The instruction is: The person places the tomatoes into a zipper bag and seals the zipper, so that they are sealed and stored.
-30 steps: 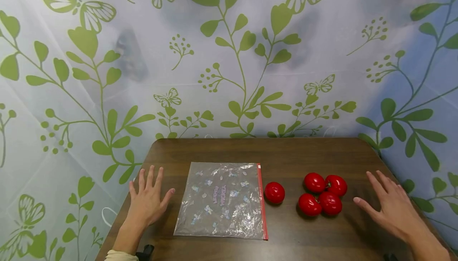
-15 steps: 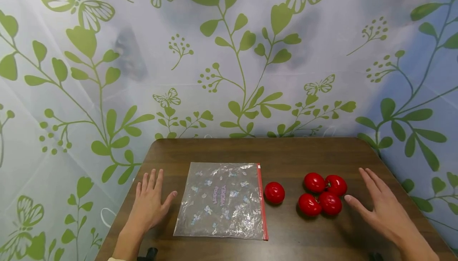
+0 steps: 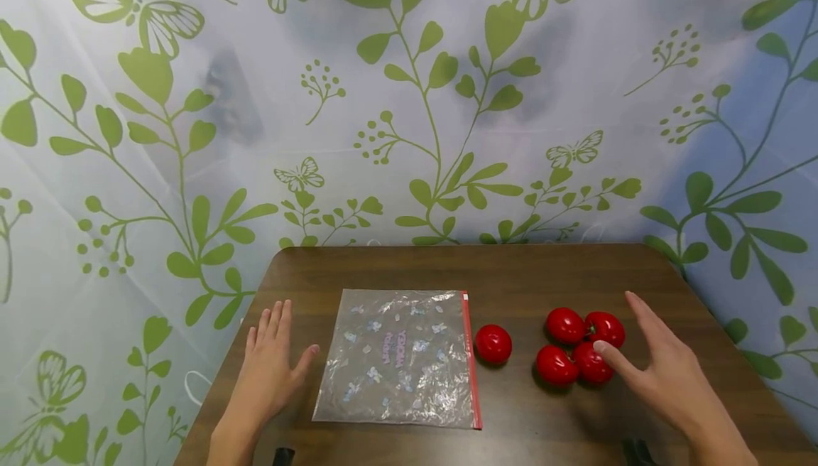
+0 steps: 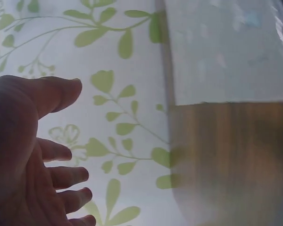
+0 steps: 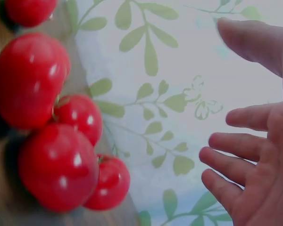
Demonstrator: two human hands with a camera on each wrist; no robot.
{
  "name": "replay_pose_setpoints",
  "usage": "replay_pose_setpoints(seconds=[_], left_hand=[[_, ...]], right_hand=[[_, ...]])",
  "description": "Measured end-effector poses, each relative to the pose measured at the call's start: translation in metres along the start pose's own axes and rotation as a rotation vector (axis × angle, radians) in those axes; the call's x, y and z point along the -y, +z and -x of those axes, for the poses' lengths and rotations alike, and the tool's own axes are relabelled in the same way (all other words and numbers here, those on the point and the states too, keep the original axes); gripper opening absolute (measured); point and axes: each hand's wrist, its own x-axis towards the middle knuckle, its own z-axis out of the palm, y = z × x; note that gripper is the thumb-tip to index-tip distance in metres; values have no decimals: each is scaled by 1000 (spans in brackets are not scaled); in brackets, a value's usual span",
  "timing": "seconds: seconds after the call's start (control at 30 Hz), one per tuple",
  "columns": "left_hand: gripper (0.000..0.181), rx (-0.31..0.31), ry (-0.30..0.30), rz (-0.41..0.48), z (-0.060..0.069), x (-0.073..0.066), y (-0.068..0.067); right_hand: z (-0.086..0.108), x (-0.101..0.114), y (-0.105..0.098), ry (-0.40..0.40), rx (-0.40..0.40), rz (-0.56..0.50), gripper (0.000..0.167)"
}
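Note:
The right hand [image 3: 677, 381] is beside a cluster of red tomatoes [image 3: 556, 365], its thumb overlapping one of them in the head view; in the right wrist view a gap separates that hand [image 5: 259, 155] from the tomatoes [image 5: 59, 167]. A single tomato [image 3: 493, 344] sits between the cluster and a flat clear plastic bag [image 3: 396, 359] with a red zip edge. Left of the bag, the left hand [image 3: 268, 374] has its fingers extended and holds nothing. The left wrist view shows that hand [image 4: 33, 150] and the bag's corner [image 4: 231, 56].
The brown wooden table [image 3: 511, 271] has rounded far corners. Behind it hangs a pale curtain [image 3: 268, 82] with green leaves and butterflies. Small dark objects show at the bottom edge near both wrists.
The right hand has moved left, closer to the tomato cluster. The left hand has shifted slightly to the right, its fingers closer together. Bag and tomatoes lie as before.

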Motion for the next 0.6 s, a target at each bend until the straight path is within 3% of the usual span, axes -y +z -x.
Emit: replay_pose_setpoints(seconds=[0.27,0.6], left_hand=[[93,-41,0,76,6,-26,-8],[101,-25,-39,159,10,-54,-7]], right_hand=[[-6,24,6,40,76,25,99],[-21,44,14,-46,100,34,102]])
